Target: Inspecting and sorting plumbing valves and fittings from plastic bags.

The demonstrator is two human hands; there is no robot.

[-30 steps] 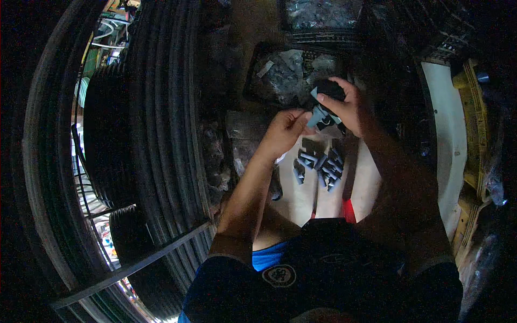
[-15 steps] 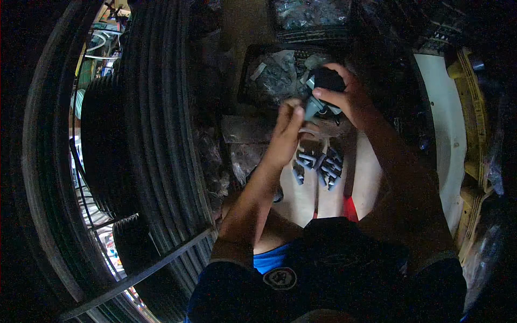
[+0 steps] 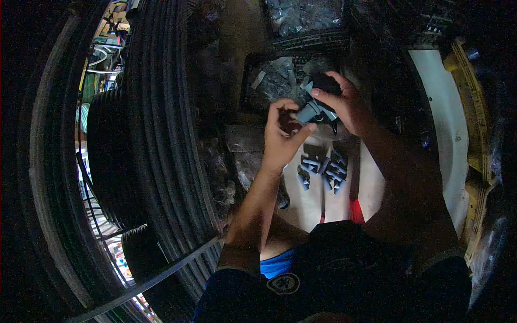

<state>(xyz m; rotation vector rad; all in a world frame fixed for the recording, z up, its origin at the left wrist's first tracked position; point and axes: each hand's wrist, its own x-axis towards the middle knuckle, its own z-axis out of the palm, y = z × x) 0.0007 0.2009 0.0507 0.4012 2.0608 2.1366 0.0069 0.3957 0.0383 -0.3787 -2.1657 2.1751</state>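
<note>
My right hand (image 3: 346, 100) grips a dark object (image 3: 327, 83) together with light grey plastic fittings (image 3: 311, 112), its thumb across their top. My left hand (image 3: 283, 137) is beside the lower end of these fittings, thumb and fingers apart and curled toward them; whether the fingertips touch is unclear. Below both hands, several small grey tubular pieces (image 3: 328, 172) lie in a loose pile on a pale surface (image 3: 299, 202).
Behind my hands sit dark crates (image 3: 247, 72) with clear bags (image 3: 277, 75). Stacked black coiled tubing (image 3: 161, 134) and a metal bar (image 3: 145, 285) fill the left. At the right are a white panel (image 3: 447, 124) and yellow crates (image 3: 474, 113).
My left hand's thumb and fingers have spread apart and its thumb has moved lower. The grey fitting now shows more between my hands. The view has shifted slightly.
</note>
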